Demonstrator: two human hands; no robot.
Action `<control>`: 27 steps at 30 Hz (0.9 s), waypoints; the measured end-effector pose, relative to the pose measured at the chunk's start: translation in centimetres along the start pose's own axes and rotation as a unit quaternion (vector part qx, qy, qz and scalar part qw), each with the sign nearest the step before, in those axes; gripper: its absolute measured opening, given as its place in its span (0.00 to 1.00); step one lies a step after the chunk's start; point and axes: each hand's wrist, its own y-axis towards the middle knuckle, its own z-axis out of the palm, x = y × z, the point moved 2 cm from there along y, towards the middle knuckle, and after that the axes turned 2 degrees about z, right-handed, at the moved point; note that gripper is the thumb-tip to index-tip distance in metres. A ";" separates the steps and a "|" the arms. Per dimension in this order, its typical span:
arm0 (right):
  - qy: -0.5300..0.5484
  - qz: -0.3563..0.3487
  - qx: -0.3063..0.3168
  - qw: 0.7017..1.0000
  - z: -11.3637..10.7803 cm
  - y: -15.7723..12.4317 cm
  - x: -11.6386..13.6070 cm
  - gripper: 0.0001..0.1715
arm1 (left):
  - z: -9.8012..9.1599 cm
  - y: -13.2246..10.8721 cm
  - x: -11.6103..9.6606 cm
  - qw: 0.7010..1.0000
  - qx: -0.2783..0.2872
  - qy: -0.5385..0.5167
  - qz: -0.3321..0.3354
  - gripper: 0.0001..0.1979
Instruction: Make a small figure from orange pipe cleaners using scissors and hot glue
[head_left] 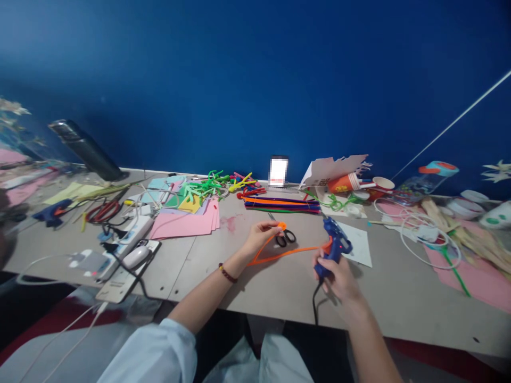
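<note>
near edge of the grey worktable (279, 298) crossed by both forearms, bare tabletop between the hands, left hand (261, 236) pinching an orange pipe cleaner (287, 254), fingertips just beside black-handled scissors (285, 238), right hand (334, 276) curled tight around a blue glue gun (333, 247), pipe cleaner running up to its nozzle

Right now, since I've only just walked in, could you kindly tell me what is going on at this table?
A person at a cluttered craft table is pinching a bent orange pipe cleaner in their left hand and gripping a blue hot glue gun in their right hand. The pipe cleaner stretches toward the gun's tip. Black-handled scissors lie just beyond the left hand, with a bundle of coloured pipe cleaners and stacked pink paper farther along the table.
</note>
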 end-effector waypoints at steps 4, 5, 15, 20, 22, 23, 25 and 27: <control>0.006 -0.039 -0.004 0.999 1.8 1.0 -2.2 0.15 | 0.2 -0.2 -0.3 1.000 -0.002 -0.005 0.009 0.16; -0.003 -0.046 -0.001 0.999 2.0 1.1 -2.5 0.14 | 0.2 -0.3 -0.4 1.000 -0.003 -0.003 0.011 0.16; -0.094 -0.013 -0.021 0.995 2.5 0.7 -3.0 0.11 | 0.4 -0.6 -0.7 1.000 -0.004 0.000 0.018 0.14; -0.106 -0.012 -0.029 0.994 2.2 0.9 -3.4 0.09 | 0.4 -0.5 -0.5 1.000 -0.011 0.002 0.026 0.14; -0.111 -0.012 -0.028 0.993 2.2 0.9 -3.4 0.09 | 0.4 -0.4 -0.5 1.000 -0.007 -0.004 0.029 0.14; -0.112 -0.011 -0.027 0.993 2.2 0.9 -3.4 0.09 | 0.4 -0.4 -0.5 1.000 -0.007 -0.007 0.029 0.14; -0.112 -0.007 -0.031 0.993 2.2 0.9 -3.3 0.10 | 0.5 -0.4 -0.5 1.000 -0.011 -0.011 0.026 0.14; -0.113 -0.008 -0.040 0.993 2.3 0.9 -3.3 0.09 | 0.5 -0.4 -0.6 1.000 -0.014 -0.013 0.023 0.15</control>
